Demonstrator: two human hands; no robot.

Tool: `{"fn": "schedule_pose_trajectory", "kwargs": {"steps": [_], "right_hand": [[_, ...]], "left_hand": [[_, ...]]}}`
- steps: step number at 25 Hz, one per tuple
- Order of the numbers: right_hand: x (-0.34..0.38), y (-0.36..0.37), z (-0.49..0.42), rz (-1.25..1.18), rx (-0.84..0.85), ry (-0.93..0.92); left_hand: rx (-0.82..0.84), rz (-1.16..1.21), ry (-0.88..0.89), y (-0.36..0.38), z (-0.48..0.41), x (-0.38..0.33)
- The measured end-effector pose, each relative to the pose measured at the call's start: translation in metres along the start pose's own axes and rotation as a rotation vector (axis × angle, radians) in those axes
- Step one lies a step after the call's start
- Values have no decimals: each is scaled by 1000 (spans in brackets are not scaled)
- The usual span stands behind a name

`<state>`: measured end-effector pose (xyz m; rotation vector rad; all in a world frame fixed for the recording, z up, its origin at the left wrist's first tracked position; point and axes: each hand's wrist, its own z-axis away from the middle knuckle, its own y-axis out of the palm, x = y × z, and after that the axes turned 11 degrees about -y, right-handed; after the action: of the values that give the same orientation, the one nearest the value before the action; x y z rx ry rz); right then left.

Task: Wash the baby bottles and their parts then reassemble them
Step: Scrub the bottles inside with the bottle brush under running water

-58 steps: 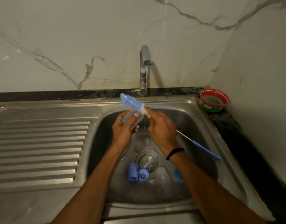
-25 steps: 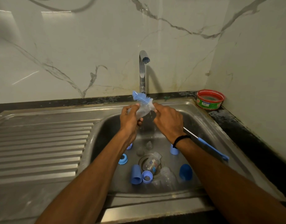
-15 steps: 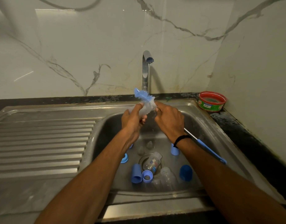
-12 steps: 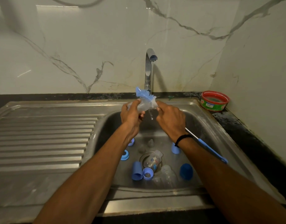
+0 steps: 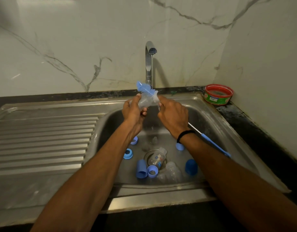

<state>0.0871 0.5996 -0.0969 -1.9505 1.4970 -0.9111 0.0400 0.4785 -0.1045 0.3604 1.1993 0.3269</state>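
Observation:
My left hand (image 5: 134, 111) grips a clear baby bottle (image 5: 145, 101) under the tap's running water. My right hand (image 5: 172, 114) holds a blue bottle brush (image 5: 145, 90) by its wire shaft; the bristle head lies along the bottle's upper side and the blue handle (image 5: 214, 145) sticks out behind my wrist. In the sink basin (image 5: 109, 124) lie another clear bottle (image 5: 158, 158) over the drain, several blue caps and rings (image 5: 141, 169), and clear teats (image 5: 172, 171).
The steel tap (image 5: 149, 64) stands at the back of the sink with water flowing. A ribbed draining board (image 5: 42, 141) lies to the left. A red and green tub (image 5: 218, 94) sits on the dark counter at the back right, by the marble wall.
Both hands with the bottle and brush have risen a little toward the tap, and the brush head has shifted slightly along the bottle. The parts in the basin lie as before.

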Motion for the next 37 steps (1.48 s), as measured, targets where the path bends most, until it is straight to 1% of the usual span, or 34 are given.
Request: {"fn": "schedule_pose_trajectory", "kwargs": {"steps": [4,7,9,13,15,20,23,27,29,32,35,37], "right_hand": [[0,-2,0,-21,8,35],[4,-2,2,-25,26,9],[4,-3,1,-38,26,17],[2,-3,1,-68,30,39],[2,-4,1,-61,45,38],[7,-2,3,-61,94,22],[8,-1,5,-67,122,12],[9,-6,2,-92,54,31],[12,-5,2,-100,65,20],[11,-7,1,-96,46,47],[13,-8,0,-103,53,43],[14,-9,0,-101,60,39]], "left_hand": [[34,-55,-8,0,4,1],[-12,-95,65,-7,1,-5],[18,-119,92,-8,4,-6],[19,-108,143,-4,7,-4],[18,-98,134,-3,7,-4],[-45,-67,118,-8,-1,1],[-101,-97,154,-8,-4,5],[-97,-144,234,-6,-7,-2],[-97,-144,243,-9,-7,-3],[-47,-184,239,-7,-4,1],[-70,-143,257,-7,-7,-5],[-49,-176,253,-6,-5,-4]]}}
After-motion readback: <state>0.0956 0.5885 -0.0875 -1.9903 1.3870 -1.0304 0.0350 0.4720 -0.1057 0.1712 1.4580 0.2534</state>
